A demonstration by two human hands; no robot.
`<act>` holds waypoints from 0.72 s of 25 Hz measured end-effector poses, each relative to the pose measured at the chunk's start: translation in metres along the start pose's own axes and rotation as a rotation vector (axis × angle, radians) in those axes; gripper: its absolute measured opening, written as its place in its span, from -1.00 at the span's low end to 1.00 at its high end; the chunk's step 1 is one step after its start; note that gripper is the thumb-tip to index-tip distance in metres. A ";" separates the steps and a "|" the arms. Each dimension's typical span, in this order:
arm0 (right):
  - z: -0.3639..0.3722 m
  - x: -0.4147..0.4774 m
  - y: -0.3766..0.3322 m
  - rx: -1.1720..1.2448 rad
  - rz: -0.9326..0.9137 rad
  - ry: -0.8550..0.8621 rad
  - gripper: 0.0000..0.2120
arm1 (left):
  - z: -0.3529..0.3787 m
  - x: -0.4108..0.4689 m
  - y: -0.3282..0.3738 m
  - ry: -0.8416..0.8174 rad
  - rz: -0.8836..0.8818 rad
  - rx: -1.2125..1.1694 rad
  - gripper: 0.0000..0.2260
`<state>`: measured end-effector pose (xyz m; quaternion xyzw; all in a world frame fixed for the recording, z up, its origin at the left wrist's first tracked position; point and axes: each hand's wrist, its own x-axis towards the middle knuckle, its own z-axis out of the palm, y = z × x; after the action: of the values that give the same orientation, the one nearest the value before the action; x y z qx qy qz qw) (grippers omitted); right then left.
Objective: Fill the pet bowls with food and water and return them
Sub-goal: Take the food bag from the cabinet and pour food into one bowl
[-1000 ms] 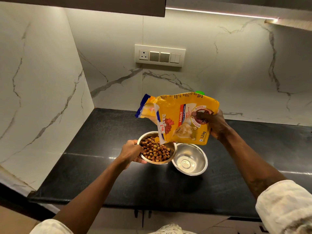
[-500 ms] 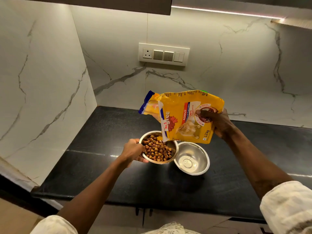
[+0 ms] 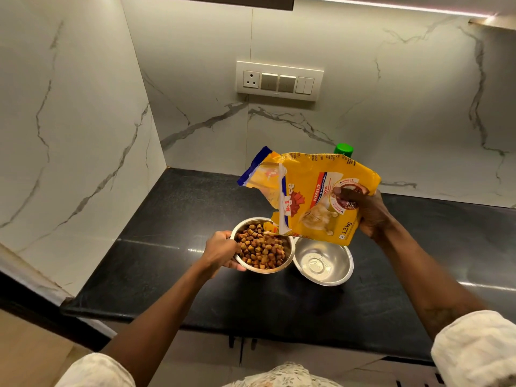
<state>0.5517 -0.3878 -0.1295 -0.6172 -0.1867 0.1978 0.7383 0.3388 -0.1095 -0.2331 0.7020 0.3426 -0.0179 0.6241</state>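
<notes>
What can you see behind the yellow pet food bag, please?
Only a green cap pokes above the bag, held by the right hand; whatever it tops is hidden by the bag.

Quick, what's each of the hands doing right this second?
Left hand: grips the rim of the kibble-filled steel bowl.
Right hand: holds the yellow pet food bag, tilted over that bowl.

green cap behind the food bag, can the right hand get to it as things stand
Probably not yet: the right hand grips the yellow food bag over the kibble bowl, and the bag hangs in front of the green cap. Bag set down, it looks reachable.
</notes>
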 end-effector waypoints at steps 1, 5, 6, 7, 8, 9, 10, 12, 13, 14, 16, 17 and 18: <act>0.000 -0.001 0.004 0.012 0.017 0.020 -0.47 | -0.001 0.000 -0.003 -0.001 -0.009 0.001 -0.66; -0.001 -0.007 0.019 0.062 0.079 0.069 -0.51 | -0.004 0.002 -0.015 -0.003 -0.044 -0.004 -0.66; -0.002 -0.008 0.023 0.070 0.090 0.080 -0.49 | -0.004 0.002 -0.017 -0.001 -0.050 -0.006 -0.66; -0.004 -0.009 0.027 0.084 0.096 0.095 -0.47 | -0.004 0.001 -0.020 0.001 -0.057 -0.008 -0.66; -0.005 -0.010 0.030 0.101 0.105 0.114 -0.46 | -0.004 0.001 -0.022 0.004 -0.065 -0.009 -0.66; -0.006 -0.011 0.034 0.120 0.114 0.132 -0.45 | -0.004 0.000 -0.024 0.004 -0.069 -0.012 -0.67; -0.006 -0.012 0.036 0.135 0.123 0.148 -0.45 | -0.004 -0.001 -0.026 0.005 -0.074 -0.013 -0.67; -0.005 -0.017 0.038 0.160 0.142 0.166 -0.50 | -0.005 -0.001 -0.031 0.006 -0.077 -0.018 -0.66; -0.004 -0.020 0.039 0.172 0.153 0.172 -0.52 | -0.005 -0.001 -0.033 0.006 -0.079 -0.024 -0.65; -0.003 -0.023 0.040 0.185 0.164 0.179 -0.52 | -0.006 -0.003 -0.034 0.004 -0.081 -0.027 -0.65; -0.003 -0.027 0.043 0.226 0.185 0.188 -0.50 | -0.007 -0.004 -0.035 -0.001 -0.104 -0.003 -0.65; -0.003 -0.029 0.047 0.259 0.195 0.186 -0.48 | -0.006 -0.007 -0.035 -0.001 -0.107 0.028 -0.65; -0.003 -0.031 0.050 0.301 0.206 0.184 -0.47 | -0.006 -0.009 -0.033 0.024 -0.080 0.104 -0.63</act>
<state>0.5243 -0.3985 -0.1803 -0.5313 -0.0227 0.2405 0.8120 0.3130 -0.1082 -0.2562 0.7196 0.3763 -0.0521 0.5813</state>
